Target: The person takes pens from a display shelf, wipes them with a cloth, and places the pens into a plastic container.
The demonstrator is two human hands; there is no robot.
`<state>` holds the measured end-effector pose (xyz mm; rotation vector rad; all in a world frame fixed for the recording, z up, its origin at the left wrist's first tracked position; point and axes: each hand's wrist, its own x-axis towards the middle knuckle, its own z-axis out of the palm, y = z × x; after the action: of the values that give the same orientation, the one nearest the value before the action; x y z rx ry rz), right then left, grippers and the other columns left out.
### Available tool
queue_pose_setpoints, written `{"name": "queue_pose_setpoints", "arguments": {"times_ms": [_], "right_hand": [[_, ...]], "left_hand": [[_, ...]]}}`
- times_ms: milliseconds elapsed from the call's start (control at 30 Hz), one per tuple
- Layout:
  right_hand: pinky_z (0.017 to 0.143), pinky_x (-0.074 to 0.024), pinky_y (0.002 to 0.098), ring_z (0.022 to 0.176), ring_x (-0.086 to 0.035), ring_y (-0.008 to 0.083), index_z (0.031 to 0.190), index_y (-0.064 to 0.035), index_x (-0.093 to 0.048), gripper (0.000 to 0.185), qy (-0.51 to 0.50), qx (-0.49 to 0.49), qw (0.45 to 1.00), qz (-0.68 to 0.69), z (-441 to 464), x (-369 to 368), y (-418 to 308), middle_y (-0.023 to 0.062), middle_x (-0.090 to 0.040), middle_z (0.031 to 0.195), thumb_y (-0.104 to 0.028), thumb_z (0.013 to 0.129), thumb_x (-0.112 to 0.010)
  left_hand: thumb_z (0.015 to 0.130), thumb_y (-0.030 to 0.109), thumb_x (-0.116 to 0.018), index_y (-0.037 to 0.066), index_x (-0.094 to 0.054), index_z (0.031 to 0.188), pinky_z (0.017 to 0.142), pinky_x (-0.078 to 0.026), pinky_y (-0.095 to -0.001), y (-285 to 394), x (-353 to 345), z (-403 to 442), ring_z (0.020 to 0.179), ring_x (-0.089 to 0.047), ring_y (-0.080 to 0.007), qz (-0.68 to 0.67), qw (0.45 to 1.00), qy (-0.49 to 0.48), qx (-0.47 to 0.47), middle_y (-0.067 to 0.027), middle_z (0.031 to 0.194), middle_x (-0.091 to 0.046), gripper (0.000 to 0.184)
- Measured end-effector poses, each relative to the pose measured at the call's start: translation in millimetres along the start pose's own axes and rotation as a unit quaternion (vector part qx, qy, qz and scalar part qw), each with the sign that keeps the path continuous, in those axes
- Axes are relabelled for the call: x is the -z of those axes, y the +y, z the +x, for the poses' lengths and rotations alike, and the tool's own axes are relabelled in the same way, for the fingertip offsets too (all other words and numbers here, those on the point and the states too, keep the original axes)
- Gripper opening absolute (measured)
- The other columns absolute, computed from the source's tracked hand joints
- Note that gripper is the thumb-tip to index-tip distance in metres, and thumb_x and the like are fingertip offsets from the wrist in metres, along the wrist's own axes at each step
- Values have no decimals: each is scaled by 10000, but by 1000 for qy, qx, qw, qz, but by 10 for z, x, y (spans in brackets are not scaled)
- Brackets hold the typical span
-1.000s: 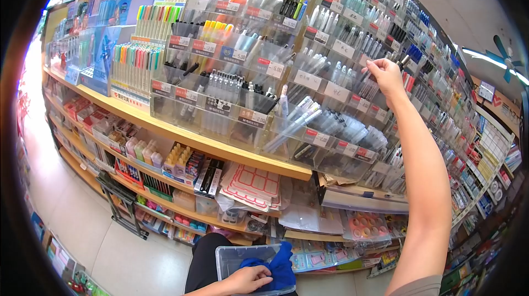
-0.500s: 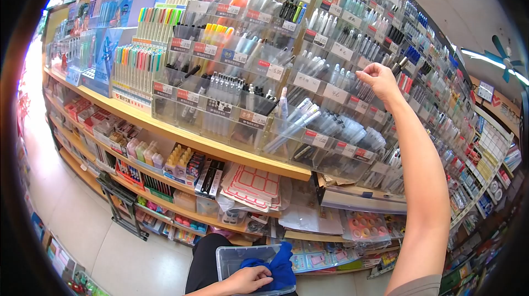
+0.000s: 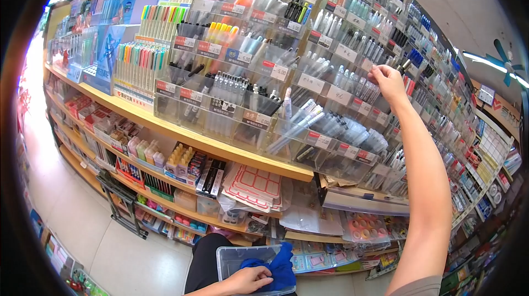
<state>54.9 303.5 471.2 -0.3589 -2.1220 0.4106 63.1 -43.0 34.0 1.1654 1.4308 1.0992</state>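
My right hand point(image 3: 390, 83) reaches up to the tiered clear acrylic pen rack point(image 3: 308, 84), its thumb and fingers pinched together in front of a row of pens. Whatever sits between those fingertips, if anything, is too small to make out. A dark pen point(image 3: 405, 66) shows just beyond the knuckles. Low in the view, a clear plastic box point(image 3: 225, 260) rests by my leg with a blue cloth point(image 3: 282, 268) bunched in it and over its edge. My left hand point(image 3: 250, 280) lies on this cloth, fingers curled into it.
Boxed coloured markers point(image 3: 138, 67) stand left of the rack on a wooden shelf point(image 3: 220, 153). Lower shelves hold glue bottles point(image 3: 179, 161), red-framed label sheets point(image 3: 253, 186) and packets. A dark folding stool point(image 3: 118, 202) stands on the tiled floor point(image 3: 124, 252).
My right hand has shifted slightly right along the pen rack, still pinched. The view has moved a little. My left hand stays on the blue cloth.
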Motion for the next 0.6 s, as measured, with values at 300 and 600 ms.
{"name": "queue_pose_setpoints", "arguments": {"times_ms": [300,600], "right_hand": [[708,-449,265,754,-580,117,915,21,-630,218,-53,63,996,-43,-99,-91,-126,68,-654,824,-173,823,-590],[763,-472,306,877,-620,244,974,-5,-618,212,-120,154,970,-147,-28,-327,-396,158,-643,929,-26,778,-537]], "left_hand": [[875,282,-559,19,-554,1050,583,-486,-234,22,-9,13,684,-555,-91,-4,1000,-9,16,-31,801,-582,317],[875,274,-561,19,-551,1058,570,-471,-227,-124,-19,74,674,-554,-88,27,999,1,-32,-30,812,-586,314]]}}
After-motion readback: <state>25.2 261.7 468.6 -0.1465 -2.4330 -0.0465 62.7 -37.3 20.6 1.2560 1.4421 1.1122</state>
